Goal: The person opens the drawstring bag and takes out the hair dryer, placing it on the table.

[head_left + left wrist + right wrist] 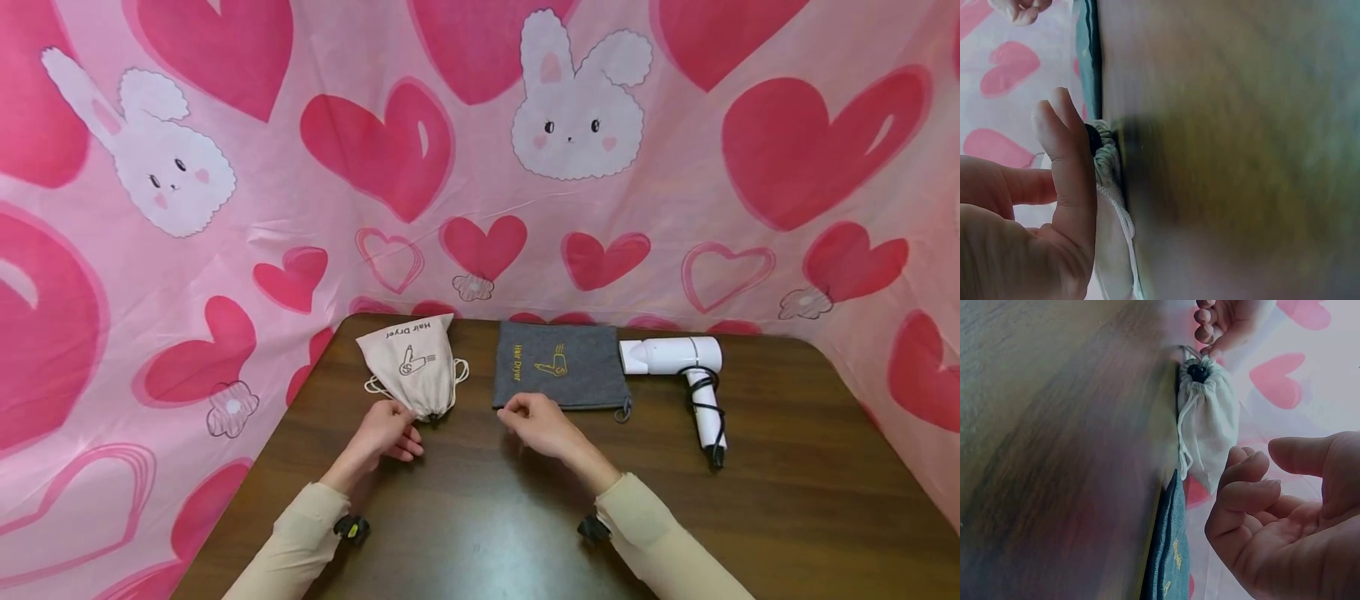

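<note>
A cream drawstring bag point(408, 362) printed "Hair Dryer" lies at the back left, its gathered mouth towards me. Something black point(1197, 373) shows in that mouth. My left hand point(386, 433) is right at the mouth's left side, fingertips close against the cloth; in the left wrist view two of its fingers point(1072, 162) stretch out fairly straight. The right hand point(543, 425) hovers by the front edge of a flat dark grey bag point(585, 367), also printed "Hair Dryer". Its fingers are loosely bent with nothing between them, thumb apart from the fingertips in the right wrist view.
To the right of the grey bag lies a white hair dryer point(663, 356), nozzle near that bag, black cord point(708, 404) wound round its handle. All rest on a brown wooden table point(480, 517). Pink cloth point(480, 183) with hearts and rabbits hangs behind and beside it.
</note>
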The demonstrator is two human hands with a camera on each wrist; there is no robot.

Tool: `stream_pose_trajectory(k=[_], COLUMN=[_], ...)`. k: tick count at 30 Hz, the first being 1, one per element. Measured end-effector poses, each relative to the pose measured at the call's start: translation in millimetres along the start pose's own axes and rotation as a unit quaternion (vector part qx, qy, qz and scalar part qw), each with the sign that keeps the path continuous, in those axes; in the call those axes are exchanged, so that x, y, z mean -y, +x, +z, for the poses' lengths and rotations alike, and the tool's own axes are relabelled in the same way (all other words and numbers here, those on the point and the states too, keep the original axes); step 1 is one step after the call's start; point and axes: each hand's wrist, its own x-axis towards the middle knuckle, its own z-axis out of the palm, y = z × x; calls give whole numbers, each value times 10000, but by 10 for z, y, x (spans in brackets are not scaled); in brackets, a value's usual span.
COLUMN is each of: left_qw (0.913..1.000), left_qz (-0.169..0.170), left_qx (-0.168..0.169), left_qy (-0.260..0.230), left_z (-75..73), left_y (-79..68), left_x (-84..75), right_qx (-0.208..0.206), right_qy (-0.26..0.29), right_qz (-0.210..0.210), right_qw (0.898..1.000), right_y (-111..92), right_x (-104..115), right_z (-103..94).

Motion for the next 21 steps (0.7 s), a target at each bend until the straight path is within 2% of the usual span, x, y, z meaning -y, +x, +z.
stream_pose_trajectory(k=[11,15,21], left_qw=[9998,9999,9998], left_qz=[61,50,81], left_qx=[180,141,189], left_qy=[11,9,-5], left_z=[97,132,202], left_y=[-93,-103,-142], left_x=[-4,13,28], right_qx=[50,44,-7], right_qy=[111,93,140], right_qz=[61,2,206], right_qw=[9999,9999,9997], right_y=[8,20,27], right_x=[2,15,45], right_z=[62,74,106])
